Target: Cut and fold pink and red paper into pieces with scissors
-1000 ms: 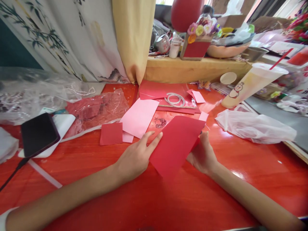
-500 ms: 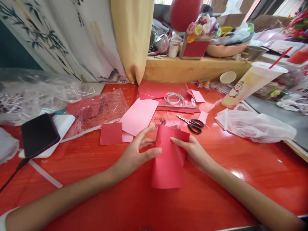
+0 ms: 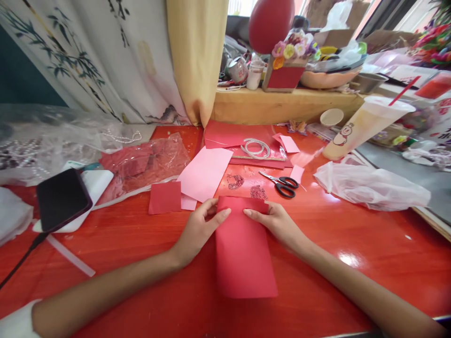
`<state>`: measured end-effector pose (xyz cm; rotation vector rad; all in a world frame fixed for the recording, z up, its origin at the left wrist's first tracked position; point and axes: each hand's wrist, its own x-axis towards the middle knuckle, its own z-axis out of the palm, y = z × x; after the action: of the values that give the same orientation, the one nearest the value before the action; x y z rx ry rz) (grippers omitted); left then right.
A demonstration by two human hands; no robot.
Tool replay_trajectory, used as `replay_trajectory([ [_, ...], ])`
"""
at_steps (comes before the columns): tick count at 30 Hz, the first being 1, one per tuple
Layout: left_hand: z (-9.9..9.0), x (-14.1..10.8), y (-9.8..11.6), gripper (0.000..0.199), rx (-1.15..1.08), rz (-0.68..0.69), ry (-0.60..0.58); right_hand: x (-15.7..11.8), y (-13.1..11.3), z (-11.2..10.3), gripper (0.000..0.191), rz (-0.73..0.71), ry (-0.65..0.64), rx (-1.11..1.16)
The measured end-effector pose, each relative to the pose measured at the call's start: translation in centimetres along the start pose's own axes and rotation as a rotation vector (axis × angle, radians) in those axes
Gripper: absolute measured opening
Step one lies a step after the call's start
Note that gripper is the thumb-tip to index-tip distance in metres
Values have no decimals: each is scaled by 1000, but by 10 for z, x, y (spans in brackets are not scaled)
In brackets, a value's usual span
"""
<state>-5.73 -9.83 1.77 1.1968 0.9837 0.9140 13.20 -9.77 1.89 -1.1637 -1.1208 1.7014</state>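
A long sheet of red paper (image 3: 244, 258) is held up between both my hands above the red table (image 3: 148, 300). My left hand (image 3: 200, 230) pinches its upper left edge, thumb on the front face and fingers behind. At the upper right edge my right hand (image 3: 280, 223) grips it the same way, with the fingers partly hidden. Just beyond the right hand lie black-handled scissors (image 3: 283, 183), blades pointing left. Left of the sheet are a small red paper square (image 3: 165, 197) and a larger pink paper piece (image 3: 206, 171).
A coil of white cord (image 3: 255, 148) rests on more red paper at the back. On the left are a phone (image 3: 63, 199) and a clear bag (image 3: 148, 162) of red paper. A tilted drink cup (image 3: 366, 126) and a white plastic bag (image 3: 369, 185) lie right.
My left hand has closed on the paper's left edge; before, its fingers were spread beside it. The sheet has come nearer to me and now hangs flatter, facing me.
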Motion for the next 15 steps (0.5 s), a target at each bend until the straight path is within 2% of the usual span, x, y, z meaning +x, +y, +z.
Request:
replay_trajectory([
  [4, -2, 2, -3, 23, -31, -27, 24, -1, -2, 2, 26, -6, -15, 2],
  [10, -3, 4, -7, 26, -130, -57, 14, 2, 3, -1, 23, 19, 16, 62],
  [15, -2, 4, -8, 25, -92, -51, 26, 2, 8, -4, 21, -11, 48, 20],
])
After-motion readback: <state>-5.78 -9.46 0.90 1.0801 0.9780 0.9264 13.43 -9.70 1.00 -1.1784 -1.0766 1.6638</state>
